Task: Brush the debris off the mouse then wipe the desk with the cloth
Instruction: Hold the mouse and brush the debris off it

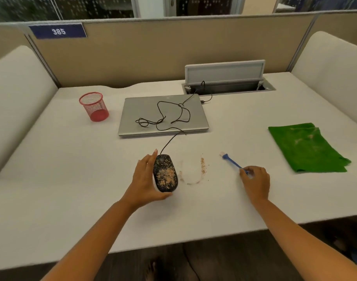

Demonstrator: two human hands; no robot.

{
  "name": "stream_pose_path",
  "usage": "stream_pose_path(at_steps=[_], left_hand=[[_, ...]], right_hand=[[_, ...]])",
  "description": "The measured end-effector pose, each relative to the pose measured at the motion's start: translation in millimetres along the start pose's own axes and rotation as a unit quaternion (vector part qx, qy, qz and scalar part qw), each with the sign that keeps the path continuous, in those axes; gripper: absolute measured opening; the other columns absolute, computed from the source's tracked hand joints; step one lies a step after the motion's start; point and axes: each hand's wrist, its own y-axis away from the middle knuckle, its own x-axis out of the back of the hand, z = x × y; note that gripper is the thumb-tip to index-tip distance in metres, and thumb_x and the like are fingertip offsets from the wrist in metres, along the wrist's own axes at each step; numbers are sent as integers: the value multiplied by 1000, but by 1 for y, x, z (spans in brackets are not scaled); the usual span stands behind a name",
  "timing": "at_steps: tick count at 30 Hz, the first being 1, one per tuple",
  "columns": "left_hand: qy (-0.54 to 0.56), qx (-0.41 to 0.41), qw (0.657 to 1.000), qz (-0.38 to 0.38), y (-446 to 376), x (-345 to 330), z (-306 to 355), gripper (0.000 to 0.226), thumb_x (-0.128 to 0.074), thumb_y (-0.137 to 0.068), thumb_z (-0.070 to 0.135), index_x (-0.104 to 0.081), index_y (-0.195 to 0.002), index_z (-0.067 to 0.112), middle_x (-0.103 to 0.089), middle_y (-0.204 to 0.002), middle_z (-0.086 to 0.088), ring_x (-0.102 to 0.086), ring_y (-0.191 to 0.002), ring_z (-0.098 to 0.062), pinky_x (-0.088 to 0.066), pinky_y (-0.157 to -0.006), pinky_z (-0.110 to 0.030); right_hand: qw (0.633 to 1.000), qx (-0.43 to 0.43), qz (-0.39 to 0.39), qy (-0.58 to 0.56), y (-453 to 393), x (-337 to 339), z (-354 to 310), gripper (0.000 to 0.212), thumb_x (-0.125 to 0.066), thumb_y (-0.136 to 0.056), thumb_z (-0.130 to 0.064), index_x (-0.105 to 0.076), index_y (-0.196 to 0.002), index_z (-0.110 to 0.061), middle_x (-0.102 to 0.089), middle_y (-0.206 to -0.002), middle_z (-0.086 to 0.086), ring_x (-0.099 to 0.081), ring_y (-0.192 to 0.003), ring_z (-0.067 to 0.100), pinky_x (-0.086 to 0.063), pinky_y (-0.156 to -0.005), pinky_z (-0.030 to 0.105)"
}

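Observation:
A black corded mouse (165,173) lies on the white desk (72,179), its top speckled with tan debris. My left hand (146,179) cups its left side, the thumb curled under its near end. A ring of debris (195,171) marks the desk just right of the mouse. My right hand (255,182) pinches the near end of a small blue brush (233,162), whose pale bristle tip points up-left and lies on the desk. A green cloth (304,148) lies flat at the right, with some dust on it.
A shut silver laptop (163,116) sits behind the mouse with the mouse cord looped over it. A red mesh pen cup (94,106) stands at the back left. An open cable hatch (227,82) is at the back. Partition walls surround the desk.

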Motion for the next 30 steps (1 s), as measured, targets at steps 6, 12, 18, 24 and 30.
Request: stream_pose_path(at_steps=[6, 12, 18, 24, 30], left_hand=[[-36, 21, 999, 0, 37, 17, 5, 129, -74, -53, 65, 11, -145, 32, -25, -142, -4, -25, -129, -19, -26, -110, -47], [-47, 17, 999, -10, 59, 39, 2, 126, -70, -55, 68, 13, -143, 32, -17, -148, -6, -16, -136, -24, -23, -110, -52], [-16, 28, 999, -25, 75, 60, -10, 128, -77, -55, 60, 15, -139, 35, -21, -143, -5, -21, -132, -20, -20, -112, -36], [4, 9, 999, -49, 90, 66, -21, 129, -73, -53, 65, 16, -140, 37, -23, -141, -1, -22, -127, -11, -20, -106, -26], [2, -1, 998, -67, 108, 67, -17, 126, -70, -54, 69, 18, -140, 39, -17, -147, -1, -17, -134, -19, -22, -112, -41]], right_hand=[[979, -132, -8, -154, 16, 2, -24, 22, -60, -87, -20, -65, -98, -1, -62, -104, 19, -58, -90, 32, -42, -70, 31], [949, -188, -6, -254, 45, 3, -62, 24, -58, -90, -24, -61, -104, -5, -57, -97, 7, -51, -88, 20, -40, -74, 31], [910, -219, -33, -350, 83, -1, -116, 18, -57, -91, -25, -56, -103, -11, -55, -99, 6, -53, -92, 19, -48, -88, 31], [871, -220, -41, -437, 124, 2, -155, 8, -58, -90, -22, -60, -93, -14, -58, -86, 2, -58, -81, 14, -53, -82, 30], [836, -203, -49, -507, 151, 3, -180, 4, -58, -90, -16, -59, -89, -12, -63, -86, 6, -64, -79, 15, -55, -78, 29]])
